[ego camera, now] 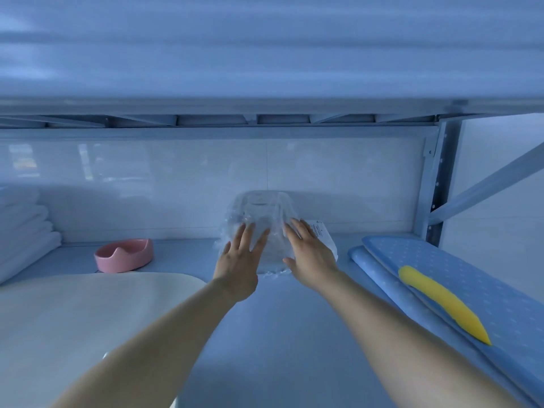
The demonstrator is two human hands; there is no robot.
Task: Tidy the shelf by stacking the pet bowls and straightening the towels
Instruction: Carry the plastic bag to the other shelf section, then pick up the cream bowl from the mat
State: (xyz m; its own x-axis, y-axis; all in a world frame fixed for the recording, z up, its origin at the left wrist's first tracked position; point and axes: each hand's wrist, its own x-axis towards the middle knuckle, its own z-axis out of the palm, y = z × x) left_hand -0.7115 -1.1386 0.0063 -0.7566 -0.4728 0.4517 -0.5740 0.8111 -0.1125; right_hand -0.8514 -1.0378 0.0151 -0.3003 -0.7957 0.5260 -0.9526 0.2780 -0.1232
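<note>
A pink pet bowl (pixel 123 255) with a notched rim sits on the shelf board at the left. White folded towels (pixel 22 231) are piled at the far left edge. A clear plastic bag (pixel 263 214) holding something pale stands at the back middle of the shelf. My left hand (pixel 239 262) and my right hand (pixel 309 257) reach toward the bag with fingers spread, flat against its front, one on each side. Neither hand closes around it.
A cream mat (pixel 88 313) lies at the front left. At the right lie blue dotted pads (pixel 471 278) with a yellow strip (pixel 441 301) on top. The metal shelf post (pixel 441 184) and a diagonal brace stand at the right; another shelf hangs overhead.
</note>
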